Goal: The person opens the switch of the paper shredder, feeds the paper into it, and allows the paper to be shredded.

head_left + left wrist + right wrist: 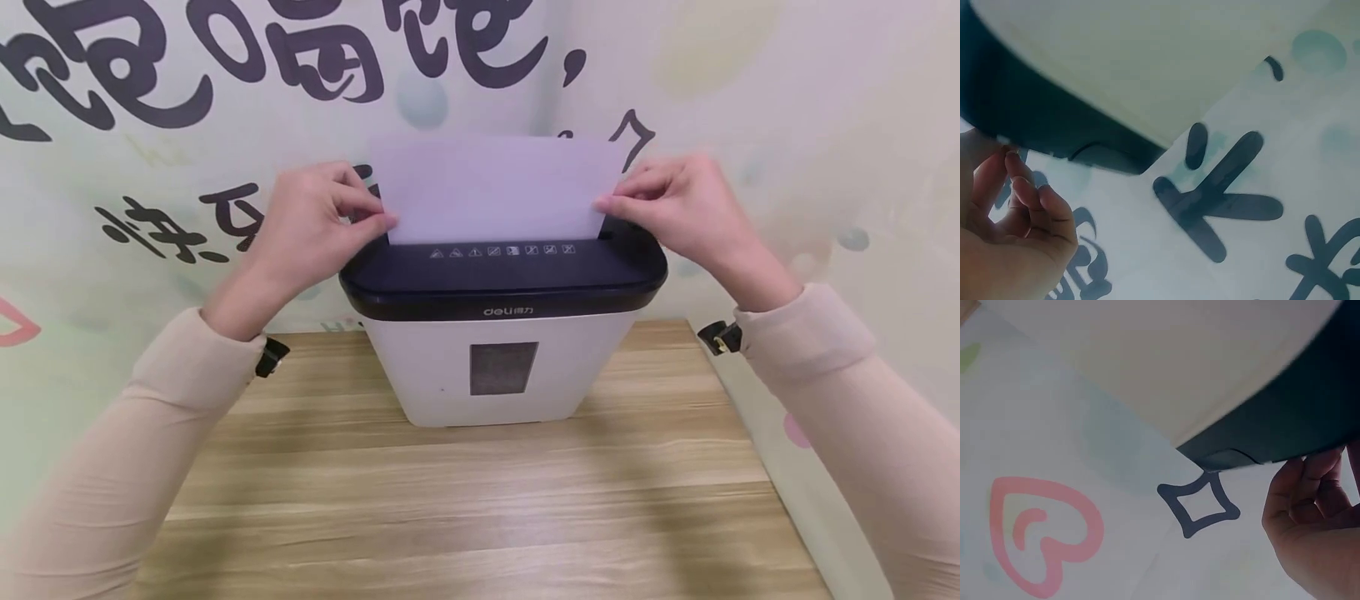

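Observation:
A white sheet of paper [498, 187] stands upright at the top of a paper shredder [502, 367], its lower edge at the slot in the black lid. My left hand [318, 221] pinches the sheet's left edge between thumb and fingers, just above the lid. On the other side my right hand [678, 208] pinches the right edge the same way. In the left wrist view the left hand [1022, 231] shows beside the shredder's dark lid [1054, 125]; in the right wrist view the right hand [1316, 519] does too. Neither wrist view shows the paper.
The shredder stands on a wood-grain table [465, 508], close to the wall [825, 108] behind. Large dark characters and coloured shapes are printed on that wall. A dark window [502, 368] is set in the shredder's white front. Both wrists wear black straps.

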Action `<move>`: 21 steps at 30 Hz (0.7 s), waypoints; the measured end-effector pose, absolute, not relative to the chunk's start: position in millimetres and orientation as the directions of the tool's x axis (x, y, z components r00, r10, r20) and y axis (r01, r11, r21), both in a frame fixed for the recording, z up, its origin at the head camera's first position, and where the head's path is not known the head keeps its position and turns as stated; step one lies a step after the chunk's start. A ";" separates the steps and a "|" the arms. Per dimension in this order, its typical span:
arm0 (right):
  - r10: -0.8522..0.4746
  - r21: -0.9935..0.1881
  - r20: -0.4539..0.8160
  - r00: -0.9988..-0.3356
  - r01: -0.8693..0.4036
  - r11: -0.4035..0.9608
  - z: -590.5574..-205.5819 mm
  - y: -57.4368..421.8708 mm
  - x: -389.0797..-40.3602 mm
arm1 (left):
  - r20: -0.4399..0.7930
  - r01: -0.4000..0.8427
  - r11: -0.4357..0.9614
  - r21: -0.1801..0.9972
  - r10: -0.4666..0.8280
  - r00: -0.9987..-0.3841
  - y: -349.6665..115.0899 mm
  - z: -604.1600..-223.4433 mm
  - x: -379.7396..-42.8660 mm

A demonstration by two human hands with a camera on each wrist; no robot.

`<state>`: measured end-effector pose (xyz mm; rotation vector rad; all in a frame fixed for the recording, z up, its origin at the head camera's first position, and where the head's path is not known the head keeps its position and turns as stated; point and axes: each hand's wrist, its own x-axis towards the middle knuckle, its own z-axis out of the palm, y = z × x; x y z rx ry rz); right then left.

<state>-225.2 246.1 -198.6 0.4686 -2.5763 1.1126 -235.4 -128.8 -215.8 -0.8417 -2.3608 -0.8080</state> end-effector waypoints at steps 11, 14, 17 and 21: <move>-0.187 -0.621 0.376 -0.908 -0.396 0.677 -212.4 244.6 -224.3 | 0.604 0.647 0.660 0.382 0.351 -0.715 -129.1 -224.7 -232.2; -0.214 -0.578 0.392 -0.894 -0.421 0.699 -216.6 244.9 -224.7 | 0.600 0.635 0.660 0.400 0.335 -0.726 -128.8 -225.4 -232.5; -0.221 -0.569 0.403 -0.888 -0.433 0.699 -218.8 246.0 -224.3 | 0.598 0.629 0.650 0.426 0.319 -0.735 -127.8 -224.4 -233.3; -0.189 -0.593 0.397 -0.898 -0.408 0.694 -217.4 247.1 -223.2 | 0.599 0.627 0.641 0.443 0.309 -0.739 -127.0 -223.1 -234.0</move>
